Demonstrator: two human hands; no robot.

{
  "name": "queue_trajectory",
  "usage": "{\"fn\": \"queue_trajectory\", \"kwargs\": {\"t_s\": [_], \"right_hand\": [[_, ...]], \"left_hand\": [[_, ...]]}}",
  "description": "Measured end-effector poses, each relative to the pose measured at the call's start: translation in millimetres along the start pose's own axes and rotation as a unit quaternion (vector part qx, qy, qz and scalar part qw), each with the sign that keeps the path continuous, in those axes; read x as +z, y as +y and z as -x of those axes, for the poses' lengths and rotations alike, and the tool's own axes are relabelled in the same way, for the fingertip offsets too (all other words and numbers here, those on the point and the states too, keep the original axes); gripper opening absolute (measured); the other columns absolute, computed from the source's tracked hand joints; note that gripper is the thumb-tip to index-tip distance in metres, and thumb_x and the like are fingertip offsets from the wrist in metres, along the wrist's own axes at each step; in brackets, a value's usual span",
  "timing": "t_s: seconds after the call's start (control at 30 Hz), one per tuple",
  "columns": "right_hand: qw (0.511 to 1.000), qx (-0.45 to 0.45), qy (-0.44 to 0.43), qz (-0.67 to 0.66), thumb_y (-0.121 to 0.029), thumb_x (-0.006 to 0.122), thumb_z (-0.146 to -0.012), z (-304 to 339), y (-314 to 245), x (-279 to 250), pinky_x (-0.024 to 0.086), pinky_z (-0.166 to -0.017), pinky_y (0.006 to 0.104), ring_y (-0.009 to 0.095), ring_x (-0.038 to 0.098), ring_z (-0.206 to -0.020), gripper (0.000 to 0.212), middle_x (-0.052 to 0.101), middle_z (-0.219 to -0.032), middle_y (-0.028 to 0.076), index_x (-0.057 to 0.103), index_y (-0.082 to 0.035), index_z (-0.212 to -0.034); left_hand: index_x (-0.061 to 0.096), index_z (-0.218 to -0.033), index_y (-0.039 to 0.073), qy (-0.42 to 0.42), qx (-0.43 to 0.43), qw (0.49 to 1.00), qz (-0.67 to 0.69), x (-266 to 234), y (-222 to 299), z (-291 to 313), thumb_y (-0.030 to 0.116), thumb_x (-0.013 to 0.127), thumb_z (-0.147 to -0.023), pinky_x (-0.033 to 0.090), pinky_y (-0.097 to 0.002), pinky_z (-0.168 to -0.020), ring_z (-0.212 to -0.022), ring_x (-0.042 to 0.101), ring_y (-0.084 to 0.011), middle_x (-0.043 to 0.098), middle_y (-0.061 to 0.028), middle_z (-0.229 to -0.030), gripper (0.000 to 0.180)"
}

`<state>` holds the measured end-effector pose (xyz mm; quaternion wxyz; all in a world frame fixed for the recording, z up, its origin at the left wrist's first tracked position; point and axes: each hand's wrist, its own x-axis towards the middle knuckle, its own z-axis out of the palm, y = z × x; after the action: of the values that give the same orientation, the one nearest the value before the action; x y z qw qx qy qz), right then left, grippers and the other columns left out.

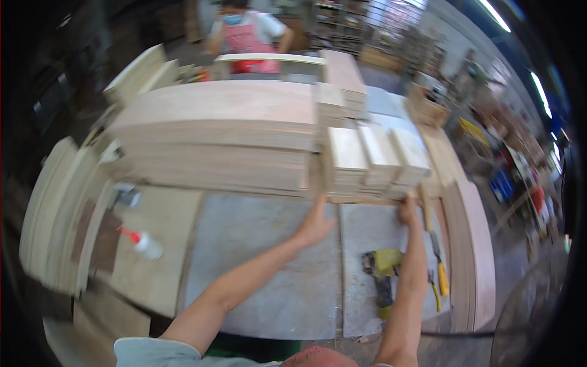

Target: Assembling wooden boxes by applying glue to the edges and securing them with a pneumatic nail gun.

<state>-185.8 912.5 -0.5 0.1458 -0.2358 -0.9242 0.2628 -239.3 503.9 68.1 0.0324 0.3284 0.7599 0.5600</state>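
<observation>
Three small stacks of pale wooden boards, the left stack [348,150], middle stack [380,147] and right stack [411,153], stand side by side on the worktable [263,263]. My left hand [316,223] reaches to the near lower corner of the left stack, its fingers stretched out. By the near lower corner of the right stack is my right hand [408,211]; its fingers are blurred and partly hidden, so their grip does not show. A green and black power tool [385,263] lies on the table beside my right forearm.
Long boards in a tall pile [214,134] fill the table's far side. More boards stand at the left [52,214] and right [474,257]. A white bottle with red cap [147,244] and a yellow-handled tool [443,278] lie nearby. Another person [251,37] stands beyond the table.
</observation>
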Motion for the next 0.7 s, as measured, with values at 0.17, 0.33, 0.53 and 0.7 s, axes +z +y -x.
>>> {"fn": "queue_trajectory", "kwargs": {"t_s": [0.17,0.33,0.53,0.7], "right_hand": [[0.982,-0.002,0.145,0.12,0.004,0.043,-0.08,58.7,-64.9,-26.7,0.041,-0.1,0.0405,0.033,0.054,-0.116,0.049,0.057,-0.124,0.022,0.048,0.004,-0.129],[0.976,-0.098,0.105,-0.163,-0.005,0.05,-0.09,165.2,-215.9,-25.7,0.042,-0.097,0.0337,0.026,0.058,-0.113,0.04,0.061,-0.12,0.018,0.051,0.001,-0.129],[0.96,-0.249,-0.097,-0.088,-0.005,0.058,-0.083,321.5,-369.7,103.2,0.038,-0.103,0.0418,0.034,0.049,-0.12,0.039,0.055,-0.125,0.021,0.056,0.001,-0.121],[0.944,-0.327,-0.009,-0.052,-0.007,0.062,-0.078,369.8,-415.9,166.7,0.041,-0.097,0.0458,0.038,0.051,-0.113,0.032,0.055,-0.12,0.022,0.058,0.002,-0.109]], "left_hand": [[0.053,-0.127,0.003,-0.142,-0.008,0.99,-0.012,-130.4,21.9,183.2,0.014,0.057,-0.088,0.041,-0.0391,-0.1,-0.121,0.051,-0.0311,0.055,-0.018,-0.128,0.041],[0.061,-0.116,0.001,-0.179,-0.239,0.953,0.06,-247.4,60.9,335.1,0.019,0.058,-0.092,0.051,-0.0318,-0.081,-0.089,0.067,-0.019,0.069,-0.009,-0.098,0.031],[0.061,-0.114,-0.001,-0.258,-0.363,0.894,0.046,-303.9,87.2,427.9,0.019,0.057,-0.092,0.052,-0.0276,-0.07,-0.07,0.066,-0.0131,0.07,-0.0082,-0.087,0.03],[0.062,-0.11,0.0,-0.107,-0.209,0.972,-0.017,-307.3,75.6,468.2,0.015,0.058,-0.089,0.052,-0.0324,-0.073,-0.079,0.066,-0.0213,0.067,-0.0151,-0.093,0.026]]}}
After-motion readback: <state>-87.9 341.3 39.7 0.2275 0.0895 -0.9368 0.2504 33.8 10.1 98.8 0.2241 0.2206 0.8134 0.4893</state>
